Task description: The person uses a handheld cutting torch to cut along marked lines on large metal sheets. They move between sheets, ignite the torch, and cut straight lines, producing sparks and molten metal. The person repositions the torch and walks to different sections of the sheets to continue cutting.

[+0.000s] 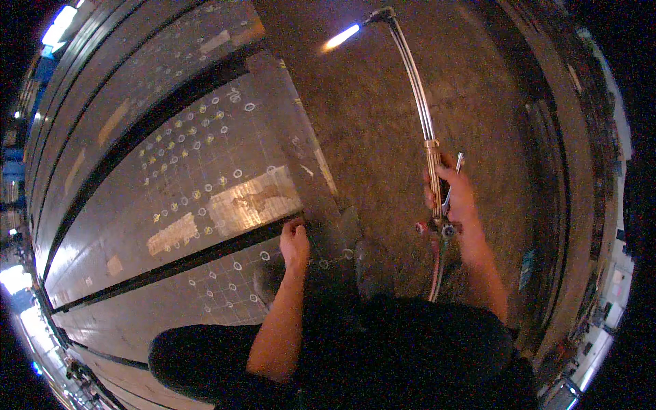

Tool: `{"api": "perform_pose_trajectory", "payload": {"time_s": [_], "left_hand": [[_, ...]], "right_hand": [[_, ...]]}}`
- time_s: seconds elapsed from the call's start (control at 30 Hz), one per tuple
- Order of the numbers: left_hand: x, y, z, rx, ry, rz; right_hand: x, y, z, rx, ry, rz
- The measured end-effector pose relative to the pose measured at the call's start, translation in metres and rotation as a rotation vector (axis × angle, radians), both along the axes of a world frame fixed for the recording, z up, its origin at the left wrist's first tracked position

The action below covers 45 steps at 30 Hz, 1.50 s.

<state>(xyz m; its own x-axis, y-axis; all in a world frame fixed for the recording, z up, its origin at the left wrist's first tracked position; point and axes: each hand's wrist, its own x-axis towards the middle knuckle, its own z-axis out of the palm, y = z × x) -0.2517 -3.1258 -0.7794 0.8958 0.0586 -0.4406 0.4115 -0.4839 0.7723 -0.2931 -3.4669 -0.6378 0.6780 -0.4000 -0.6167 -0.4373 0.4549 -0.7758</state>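
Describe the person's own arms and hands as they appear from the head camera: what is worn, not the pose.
Both forearms are bare, with no sleeves reaching the wrists. The left hand and the right hand wear no gloves, and no watch, ring or band is visible. Dark clothing covers the body and legs at the lower edge.

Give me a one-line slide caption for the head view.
Right hand holds a lit cutting torch away over the floor; left hand rests on a marked steel plate.

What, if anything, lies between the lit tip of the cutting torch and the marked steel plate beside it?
Nothing visible. The cutting torch, gripped by the right hand, burns over bare floor. Only open floor separates its flame from the marked steel plate, where the left hand rests.
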Motion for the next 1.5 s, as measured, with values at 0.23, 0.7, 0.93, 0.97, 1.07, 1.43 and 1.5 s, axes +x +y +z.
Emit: {"api": "perform_pose_trajectory", "payload": {"time_s": [0.23,0.7,0.93,0.97,1.07,1.43,1.5], "left_hand": [[-0.014,0.006,-0.005,0.094,-0.070,0.035],[0.135,0.011,0.028,-0.222,0.115,0.028],[0.160,-0.020,-0.005,0.136,-0.007,-0.174],[0.149,-0.031,0.021,0.161,0.035,-0.213],[0.156,-0.005,0.007,0.112,0.102,-0.133],[0.098,-0.011,0.047,-0.018,0.094,-0.109],[0.073,-0.020,0.050,-0.003,0.104,-0.102]], "right_hand": [[0.054,0.062,-0.043,0.487,0.053,0.357],[0.080,0.203,-0.155,0.988,0.090,0.432],[0.069,0.187,-0.170,1.223,-0.101,0.244],[0.054,0.182,-0.173,1.242,-0.074,0.186],[0.062,0.200,-0.163,1.178,-0.048,0.308],[0.040,0.152,-0.128,0.917,0.263,0.512],[0.019,0.129,-0.115,0.996,0.267,0.566]]}}
